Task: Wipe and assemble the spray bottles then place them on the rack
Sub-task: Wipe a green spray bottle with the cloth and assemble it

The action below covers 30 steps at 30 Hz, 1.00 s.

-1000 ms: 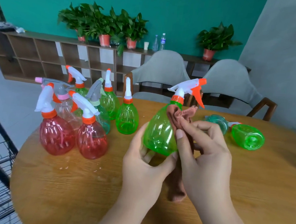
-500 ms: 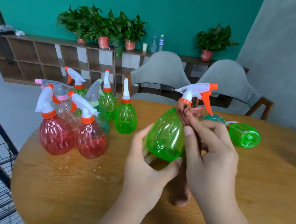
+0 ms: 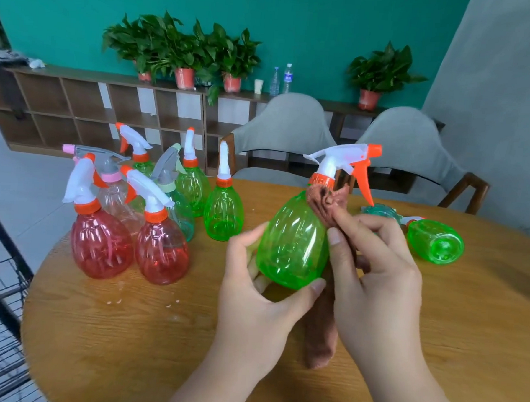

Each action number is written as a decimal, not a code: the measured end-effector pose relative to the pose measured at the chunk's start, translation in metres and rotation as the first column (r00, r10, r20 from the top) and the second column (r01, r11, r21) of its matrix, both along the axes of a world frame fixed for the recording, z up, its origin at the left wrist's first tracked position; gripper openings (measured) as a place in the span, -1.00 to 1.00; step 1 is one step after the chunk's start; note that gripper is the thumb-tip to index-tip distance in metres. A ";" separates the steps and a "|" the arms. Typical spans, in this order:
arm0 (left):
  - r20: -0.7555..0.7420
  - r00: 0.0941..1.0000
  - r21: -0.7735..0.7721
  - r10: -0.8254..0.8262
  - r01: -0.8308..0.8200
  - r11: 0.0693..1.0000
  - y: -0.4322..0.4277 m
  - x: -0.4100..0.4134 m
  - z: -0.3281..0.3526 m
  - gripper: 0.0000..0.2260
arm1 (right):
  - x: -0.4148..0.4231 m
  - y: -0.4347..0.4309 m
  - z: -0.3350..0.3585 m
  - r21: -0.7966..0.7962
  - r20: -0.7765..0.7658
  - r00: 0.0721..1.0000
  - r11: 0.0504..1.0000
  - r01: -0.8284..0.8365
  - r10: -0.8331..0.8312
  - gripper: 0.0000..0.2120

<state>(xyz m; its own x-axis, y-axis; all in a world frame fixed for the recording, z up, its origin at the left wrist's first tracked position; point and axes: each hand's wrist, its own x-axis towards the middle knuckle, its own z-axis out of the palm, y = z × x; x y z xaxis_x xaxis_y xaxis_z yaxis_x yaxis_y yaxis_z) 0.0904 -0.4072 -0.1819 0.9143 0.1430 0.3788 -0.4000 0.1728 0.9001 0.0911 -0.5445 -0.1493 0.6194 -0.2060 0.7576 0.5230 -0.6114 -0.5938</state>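
Your left hand [image 3: 252,298] cups the see-through green bottle [image 3: 292,242] from below, tilted over the table [image 3: 128,332]. Your right hand [image 3: 376,283] pinches the cloth [image 3: 326,201] against its neck. Far left, the bottle group [image 3: 160,244] stands upright. Far right, a second bottle [image 3: 436,243] lies sideways.

Office lounge: cubby shelf [image 3: 109,106], potted plants [image 3: 185,52], padded chairs [image 3: 286,122].

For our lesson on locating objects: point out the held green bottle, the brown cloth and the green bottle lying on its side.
held green bottle [image 3: 292,242], head view, middle of its body.
brown cloth [image 3: 319,342], head view, its hanging lower end.
lying green bottle [image 3: 424,237], head view, its side wall.
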 end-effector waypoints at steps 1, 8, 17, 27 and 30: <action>0.002 1.000 -0.004 0.010 -0.010 1.000 -0.001 0.000 0.000 -0.24 | -0.002 0.002 0.000 -0.008 0.005 1.000 1.000 -0.010 0.010 -0.68; 0.013 0.998 0.026 0.059 -0.059 0.998 0.003 0.003 0.000 -0.29 | -0.006 0.009 -0.005 -0.188 0.000 0.997 0.979 -0.075 0.077 -0.67; 0.042 0.993 0.151 0.115 -0.120 0.981 0.000 0.002 -0.007 -0.20 | 0.000 0.001 -0.003 -0.057 0.011 1.000 0.998 0.021 -0.020 -0.69; 0.013 0.992 0.102 0.129 -0.130 0.986 0.005 0.004 -0.006 -0.24 | -0.005 0.009 -0.005 -0.194 0.009 0.998 0.979 -0.054 0.057 -0.69; 0.047 0.991 0.159 0.122 -0.128 0.979 0.000 0.002 -0.011 -0.18 | 0.000 0.000 0.000 -0.093 0.037 0.999 0.995 0.041 -0.038 -0.70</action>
<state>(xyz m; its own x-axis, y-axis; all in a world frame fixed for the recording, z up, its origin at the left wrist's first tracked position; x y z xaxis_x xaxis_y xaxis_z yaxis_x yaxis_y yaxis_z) 0.0920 -0.4069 -0.1928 0.8779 0.1899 0.4395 -0.4429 -0.0266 0.8962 0.0915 -0.5444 -0.1496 0.5846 -0.1570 0.7960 0.5170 -0.6840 -0.5147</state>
